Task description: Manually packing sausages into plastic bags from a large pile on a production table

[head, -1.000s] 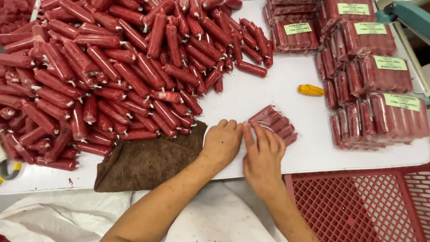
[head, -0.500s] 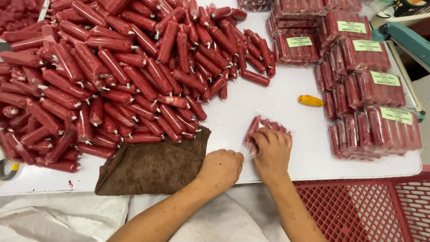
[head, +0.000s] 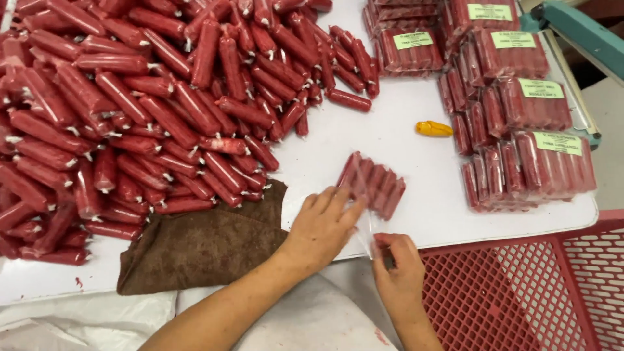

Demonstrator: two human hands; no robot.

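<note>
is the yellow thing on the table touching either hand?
No, the yellow object lies alone on the white table, apart from the left hand and right hand.

We see a clear plastic bag [head: 372, 185], thin and shiny, around a row of red sausages, and our bare left hand [head: 322, 224] lies flat on it while the right hand [head: 396, 260] pinches its loose edge. The loose sausages [head: 130, 110] have glossy, smooth red casings. The brown cloth [head: 195, 244] looks soft, fuzzy and matt. The table [head: 390, 146] is white and smooth. The red basket [head: 520, 292] looks like rigid plastic mesh. The packed bags [head: 520, 104] carry matt paper labels.
</note>
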